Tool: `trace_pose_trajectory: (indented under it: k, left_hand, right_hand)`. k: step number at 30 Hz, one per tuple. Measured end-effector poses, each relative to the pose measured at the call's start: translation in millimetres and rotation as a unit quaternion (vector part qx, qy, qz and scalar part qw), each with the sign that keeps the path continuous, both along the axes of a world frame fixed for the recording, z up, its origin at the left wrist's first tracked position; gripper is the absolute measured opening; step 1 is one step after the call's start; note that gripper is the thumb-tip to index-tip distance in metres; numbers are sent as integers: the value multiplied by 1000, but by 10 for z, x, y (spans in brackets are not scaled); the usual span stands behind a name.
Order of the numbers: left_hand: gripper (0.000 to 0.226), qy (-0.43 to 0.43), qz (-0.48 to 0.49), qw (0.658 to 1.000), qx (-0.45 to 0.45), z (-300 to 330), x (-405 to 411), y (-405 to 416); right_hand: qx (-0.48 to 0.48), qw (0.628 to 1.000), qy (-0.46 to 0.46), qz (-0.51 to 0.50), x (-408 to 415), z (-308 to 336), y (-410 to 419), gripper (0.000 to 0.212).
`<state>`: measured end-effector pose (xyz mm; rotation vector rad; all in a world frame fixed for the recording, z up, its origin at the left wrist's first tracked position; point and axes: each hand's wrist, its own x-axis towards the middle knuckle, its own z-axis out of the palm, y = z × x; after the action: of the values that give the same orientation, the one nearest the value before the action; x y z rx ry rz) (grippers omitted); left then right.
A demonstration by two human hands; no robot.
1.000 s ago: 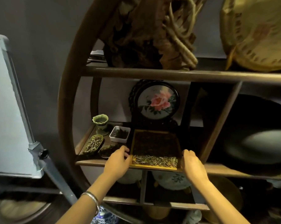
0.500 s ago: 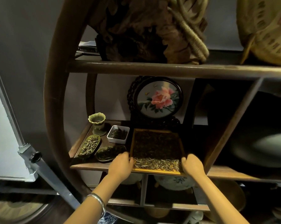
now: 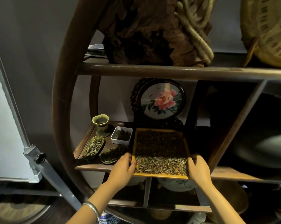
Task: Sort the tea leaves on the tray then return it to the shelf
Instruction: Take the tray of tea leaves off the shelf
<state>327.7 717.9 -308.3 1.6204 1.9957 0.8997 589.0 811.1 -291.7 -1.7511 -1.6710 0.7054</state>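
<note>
While resting on the shelf point(image 3: 94, 167), tray point(image 3: 160, 175) of sorted tea leaves point(image 3: 160, 164), left hand point(image 3: 122, 168) and right hand point(image 3: 198, 168) gripping its sides.

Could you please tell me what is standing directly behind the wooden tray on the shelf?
Behind the tray stands a round framed flower picture on a dark carved stand. The tray's far edge hides the foot of the stand.
</note>
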Motion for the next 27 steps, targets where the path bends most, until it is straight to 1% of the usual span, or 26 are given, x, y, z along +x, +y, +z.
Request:
trace_pose_trajectory:
  k: [3,9,12,22,27]
  left_hand:
    - [8,-31,-10,999,15,14,11,-81]
    - [4,-103,-23,994,34,118,40,-276]
    - [3,-127,-30,990,50,150,9,-421]
    - [7,-213,-24,976,33,145,-24,-901]
    - [7,-254,-46,966,23,203,95,-1138]
  right_hand:
    - [32,999,35,8,29,46,-126,17]
    - [55,995,79,12,110,99,-371,13]
    - [59,993,97,10,130,116,-539,12]
    - [58,988,132,-48,159,92,-1213,13]
    - [46,979,175,-93,312,140,-1615,13]
